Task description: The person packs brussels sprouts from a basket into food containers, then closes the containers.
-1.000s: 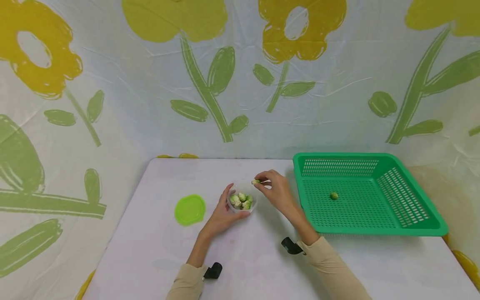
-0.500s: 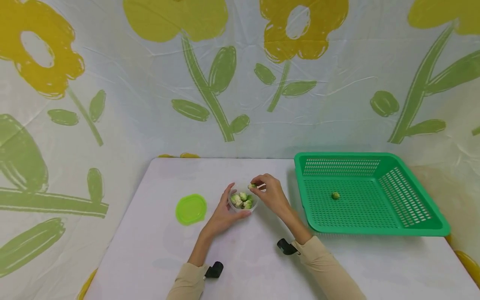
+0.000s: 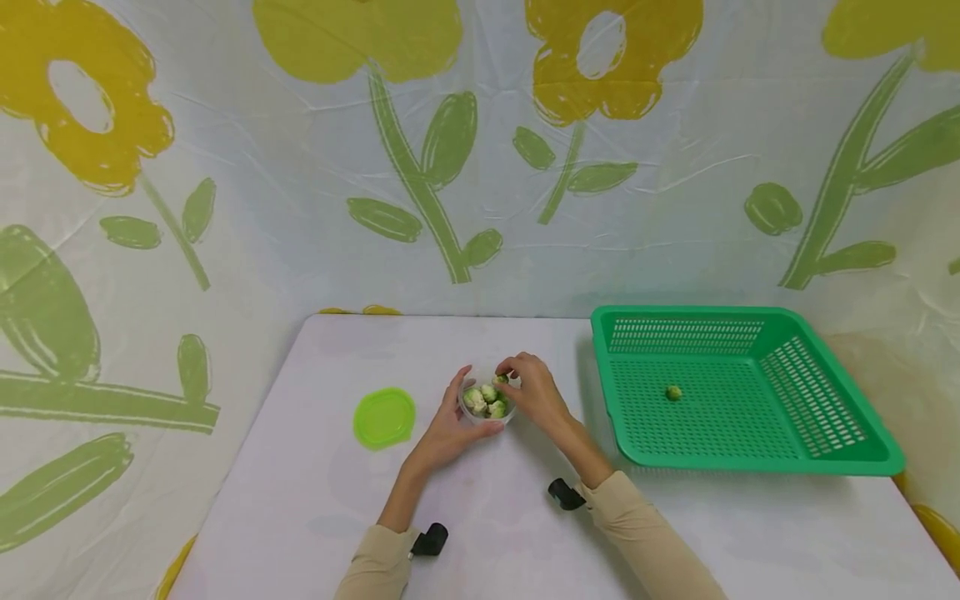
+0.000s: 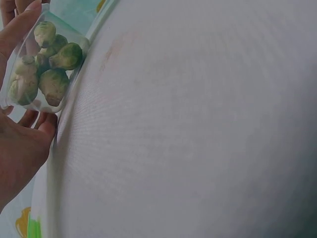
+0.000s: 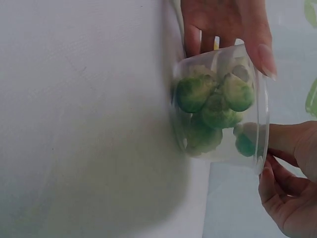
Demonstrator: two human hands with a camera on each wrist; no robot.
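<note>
A clear plastic tub [image 5: 223, 151] stands on the table with several Brussels sprouts [image 3: 474, 398] inside. My left hand [image 3: 442, 437] grips it from the left, thumb at the near side and fingers round the far side. At the tub's far right rim, my right hand [image 3: 540, 396] pinches another Brussels sprout [image 3: 500, 378] between thumb and fingers. The right wrist view shows this sprout [image 5: 244, 143] just inside the rim, behind the clear wall. Seen from the left wrist, sprouts [image 4: 53, 87] press against the tub's side.
Left of the tub lies a bright green lid [image 3: 384, 418], flat on the white table [image 3: 322, 492]. A large green slotted basket [image 3: 750, 467] stands on the right, with one Brussels sprout [image 3: 674, 392] on its floor. A flower-print cloth [image 3: 300, 167] hangs behind the table.
My right hand has moved left and down, bringing its pinched Brussels sprout from beside the tub to inside its rim. The left hand keeps its grip on the tub.
</note>
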